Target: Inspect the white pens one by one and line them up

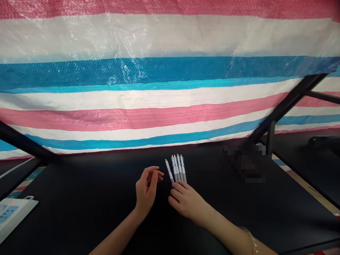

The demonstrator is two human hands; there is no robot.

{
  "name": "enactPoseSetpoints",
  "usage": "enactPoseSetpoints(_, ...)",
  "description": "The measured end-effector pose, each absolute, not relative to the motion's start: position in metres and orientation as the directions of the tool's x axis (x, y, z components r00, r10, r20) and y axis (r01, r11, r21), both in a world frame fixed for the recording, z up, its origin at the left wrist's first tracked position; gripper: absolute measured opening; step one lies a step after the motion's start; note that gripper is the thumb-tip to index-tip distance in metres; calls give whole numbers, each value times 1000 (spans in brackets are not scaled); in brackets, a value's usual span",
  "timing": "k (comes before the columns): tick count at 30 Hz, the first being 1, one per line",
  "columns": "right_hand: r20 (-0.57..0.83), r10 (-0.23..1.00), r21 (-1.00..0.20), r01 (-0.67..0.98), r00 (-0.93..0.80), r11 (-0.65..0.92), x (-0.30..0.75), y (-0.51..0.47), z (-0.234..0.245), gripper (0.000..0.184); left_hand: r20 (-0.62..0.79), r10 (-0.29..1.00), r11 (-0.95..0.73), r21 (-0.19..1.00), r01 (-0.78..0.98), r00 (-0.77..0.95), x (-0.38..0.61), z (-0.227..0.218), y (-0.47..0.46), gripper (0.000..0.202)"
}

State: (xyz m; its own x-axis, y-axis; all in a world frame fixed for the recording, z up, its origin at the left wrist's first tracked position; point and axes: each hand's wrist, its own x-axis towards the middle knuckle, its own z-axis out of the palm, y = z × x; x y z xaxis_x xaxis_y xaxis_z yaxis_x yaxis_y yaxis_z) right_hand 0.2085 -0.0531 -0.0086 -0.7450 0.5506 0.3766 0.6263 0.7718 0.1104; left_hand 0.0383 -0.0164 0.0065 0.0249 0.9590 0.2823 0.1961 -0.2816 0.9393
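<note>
right hand [186,202] lay flat, palm down, on the black table [79,198], fingers spread a little and gripping nothing; its fingertips [178,185] rested on the near ends of the pens [177,168]. a thin bracelet [251,239] sat on that forearm. left hand [146,191] hovered just beside it, on edge, fingers loosely curled and empty, thumb and forefinger close together near the leftmost pen. five white pens lay side by side, pointing away, four bunched together and one slightly apart on the left. at the table's near left corner sat a white power strip [12,212]. past the pens hung a tarp [159,88] striped pink, white and blue, with a black frame [287,104] slanting in front of it on the right.
</note>
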Motion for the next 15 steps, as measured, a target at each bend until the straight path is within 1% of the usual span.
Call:
enactPoseSetpoints(2, 399, 512, 91, 589, -760, 803, 211, -53, -4, 15, 245, 969, -242, 949, 204, 11, 37, 8, -14, 20)
enactPoseSetpoints(4, 441, 488, 37, 558, -753, 829, 214, -55, 2, 13, 159, 987, -162, 963, 216, 29, 35, 9, -10, 24)
enactPoseSetpoints(7, 529, 462, -67, 508, -712, 859, 214, -59, 12, 11, -97, 984, 62, 974, 220, 153, 34, 9, -4, 38)
enactPoseSetpoints(9, 579, 433, -102, 466, -691, 879, 213, -63, 17, 9, -270, 932, 236, 958, 160, 244, 35, 10, -2, 48)
enactPoseSetpoints(10, 596, 412, -105, 442, -689, 891, 211, -64, 19, 9, -330, 900, 312, 944, 106, 284, 35, 11, -3, 52)
enactPoseSetpoints(11, 610, 388, -101, 417, -691, 903, 210, -66, 21, 8, -367, 873, 373, 927, 44, 321, 36, 12, -4, 54)
enactPoseSetpoints(13, 626, 346, -95, 372, -698, 923, 206, -70, 22, 9, -383, 842, 444, 892, -83, 380, 38, 13, -6, 55)
enactPoseSetpoints(14, 627, 345, -111, 359, -698, 927, 205, -73, 21, 10, -374, 840, 458, 877, -145, 394, 38, 14, -7, 53)
enactPoseSetpoints(15, 624, 367, -154, 352, -690, 923, 204, -75, 20, 11, -360, 843, 464, 863, -202, 399, 38, 15, -7, 50)
